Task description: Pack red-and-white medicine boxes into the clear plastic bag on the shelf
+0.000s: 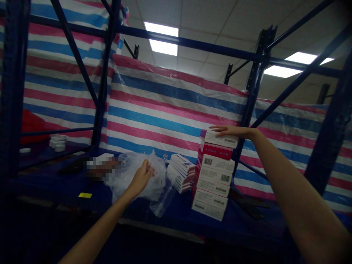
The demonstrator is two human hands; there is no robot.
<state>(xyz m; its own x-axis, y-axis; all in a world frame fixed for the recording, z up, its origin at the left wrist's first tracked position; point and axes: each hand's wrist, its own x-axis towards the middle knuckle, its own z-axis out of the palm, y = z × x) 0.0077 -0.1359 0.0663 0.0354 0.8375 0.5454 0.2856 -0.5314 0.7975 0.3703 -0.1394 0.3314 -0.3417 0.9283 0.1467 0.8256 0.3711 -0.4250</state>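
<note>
Both hands outstretched — bag [137, 176], boxes [213, 172]

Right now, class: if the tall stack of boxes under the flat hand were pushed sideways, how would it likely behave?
The tall stack of boxes would probably tip or shear, since its boxes sit slightly askew. The right hand lies flat on top, which may steady it. The boxes look like stiff, light cardboard, likely sliding easily.

Glossy clear plastic bag [137, 176], matt cardboard boxes [213, 176]
</note>
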